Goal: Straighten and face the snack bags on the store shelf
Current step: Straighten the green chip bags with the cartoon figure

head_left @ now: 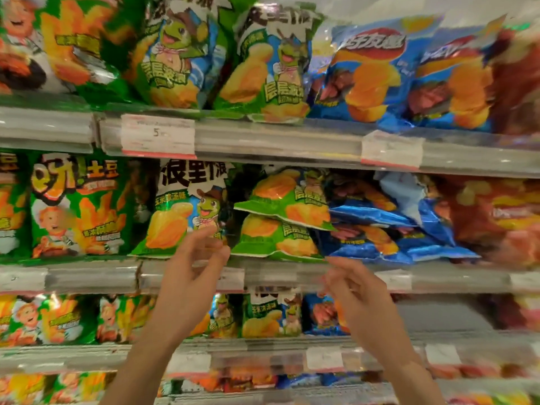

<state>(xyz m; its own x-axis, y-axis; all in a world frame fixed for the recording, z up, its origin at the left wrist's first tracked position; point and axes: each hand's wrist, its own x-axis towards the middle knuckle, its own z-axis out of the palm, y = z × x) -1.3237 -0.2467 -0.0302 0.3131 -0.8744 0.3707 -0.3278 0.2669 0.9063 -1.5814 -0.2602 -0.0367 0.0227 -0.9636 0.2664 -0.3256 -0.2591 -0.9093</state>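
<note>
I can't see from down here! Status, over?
Left hand and right hand open, empty, raised. Two green crinkly chip bags lying flat, stacked. Blue foil bags slumped beside them.

My two hands (190,270) and forearms are bare: no sleeves, gloves, rings, watch or bracelet visible; right hand (355,290) is motion-blurred.

The middle shelf (292,276) carries an upright green chip bag (181,211), then 2 green bags (280,220) lying flat and stacked, then blue bags (388,229) slumped in a heap; price tags (393,280) line its front rail.
</note>
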